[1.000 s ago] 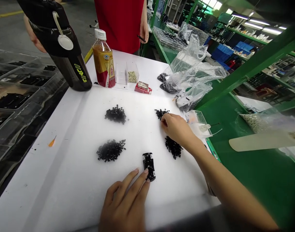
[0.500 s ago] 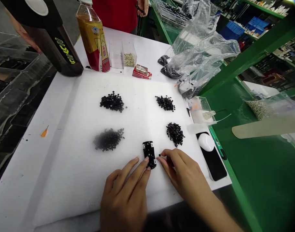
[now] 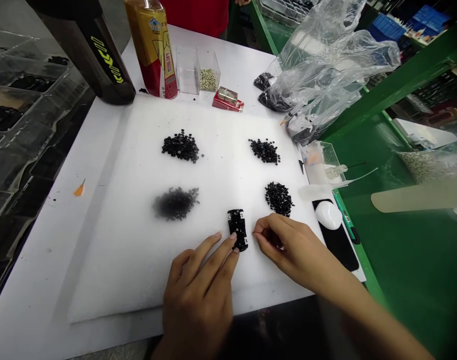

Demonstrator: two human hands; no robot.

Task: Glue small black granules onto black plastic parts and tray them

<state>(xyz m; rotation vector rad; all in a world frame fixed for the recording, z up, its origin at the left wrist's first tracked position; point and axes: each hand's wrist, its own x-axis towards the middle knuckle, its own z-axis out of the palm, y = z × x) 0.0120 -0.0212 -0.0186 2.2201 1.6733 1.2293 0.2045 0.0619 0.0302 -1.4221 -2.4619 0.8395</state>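
A small black car-shaped part (image 3: 238,230) lies on a white foam sheet (image 3: 116,240), near the sheet's front edge. My left hand (image 3: 198,295) is at its left side, with the fingertips pressing on it and holding it against the foam. My right hand (image 3: 288,245) is just to its right, with thumb and fingers pinched on a tiny black piece that is mostly hidden. Several small black parts lie in a pile (image 3: 279,198) above my right hand. Three other black piles (image 3: 180,146) sit further up and to the left.
A tea bottle (image 3: 151,50), black flask (image 3: 101,55), clear box of beige parts (image 3: 208,80) and red packet (image 3: 228,100) stand behind the foam. Plastic bags (image 3: 326,65) lie at the right, beside a white mouse (image 3: 328,215). Clear trays (image 3: 22,100) lie at the left.
My right hand has come down from the right-hand piles to beside the car-shaped part, pinching a tiny piece. The view has tilted, bringing the white mouse into sight. My left hand stays on the part.
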